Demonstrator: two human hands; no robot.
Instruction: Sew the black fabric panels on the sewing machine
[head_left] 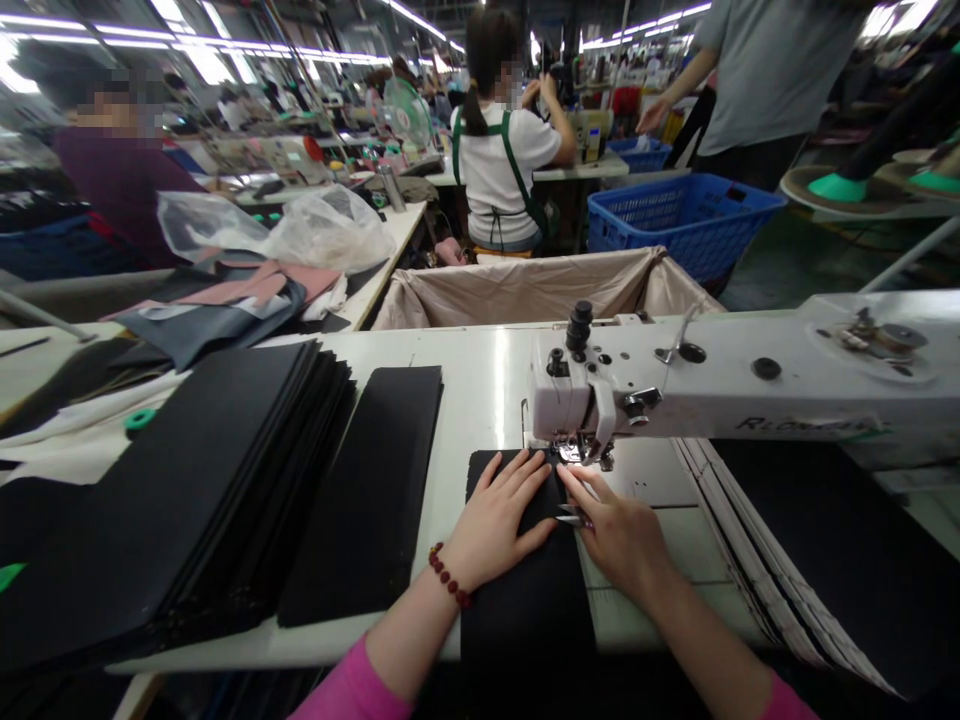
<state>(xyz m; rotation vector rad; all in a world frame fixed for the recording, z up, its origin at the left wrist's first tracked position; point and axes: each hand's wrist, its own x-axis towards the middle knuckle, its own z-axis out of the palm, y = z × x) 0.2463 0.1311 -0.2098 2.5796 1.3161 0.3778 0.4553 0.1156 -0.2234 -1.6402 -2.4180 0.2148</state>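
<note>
On the pale table [465, 350], a black panel [525, 620] lies at the sewing machine's [705, 385] foot, seemingly being steadied; the left hand [487, 522] spreads flat on it, the right hand [624, 540] grips snips [574, 518].

Blue basket [679, 232] behind beige fabric [525, 290]

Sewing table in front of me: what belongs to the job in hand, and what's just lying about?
In use:
- left hand, flat on black panel
- right hand, holding snips
- sewing machine
- probably stacked black panels

Lying about, seemingly:
- plastic bag
- pink and grey fabric
- large blue basket
</note>
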